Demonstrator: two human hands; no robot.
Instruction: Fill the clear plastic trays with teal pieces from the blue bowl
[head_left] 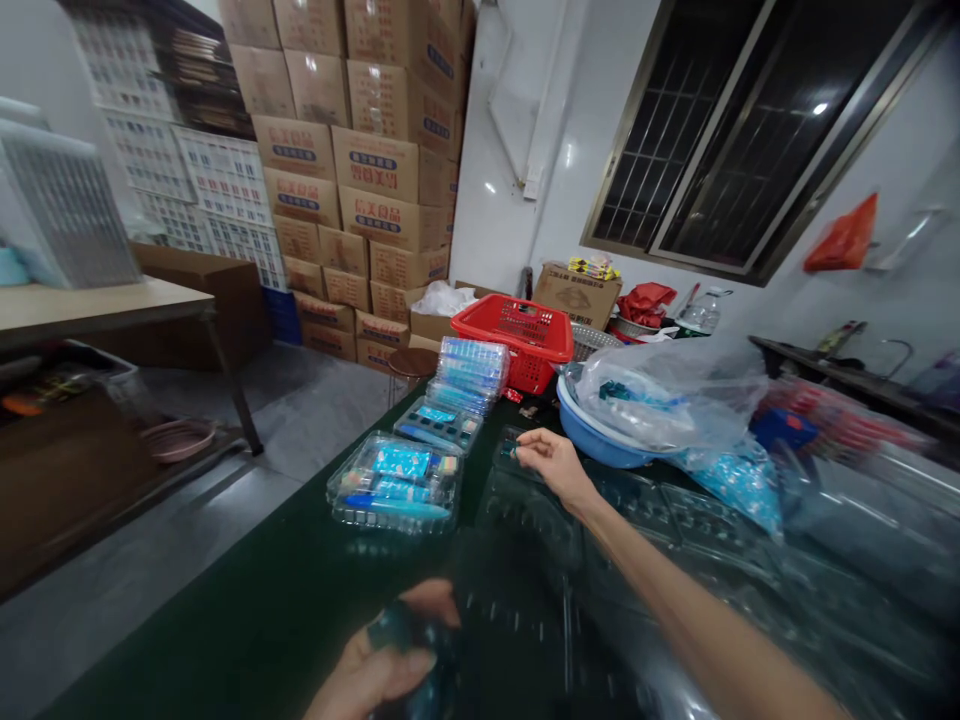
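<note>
My left hand (pixel 386 655), low in the view and smeared by motion, is closed around a bunch of dark teal pieces (pixel 397 628) whose kind I cannot make out. Further forward, my right hand (pixel 556 466) has thumb and fingertips pinched together over an empty-looking clear plastic tray (pixel 525 510); a small dark piece seems to be at the fingertips. To its left lie clear trays (pixel 396 486) filled with light blue packets (pixel 403 462), and a blue pen-like stick (pixel 397 506). Behind them rises a stack of filled trays (pixel 469 375).
A red plastic basket (pixel 517 325) and a blue basin (pixel 600 440) with plastic bags (pixel 667 390) stand at the far side of the dark green table (pixel 247 620). More clear trays (pixel 712 520) spread to the right. Cardboard boxes (pixel 390 180) are stacked by the wall.
</note>
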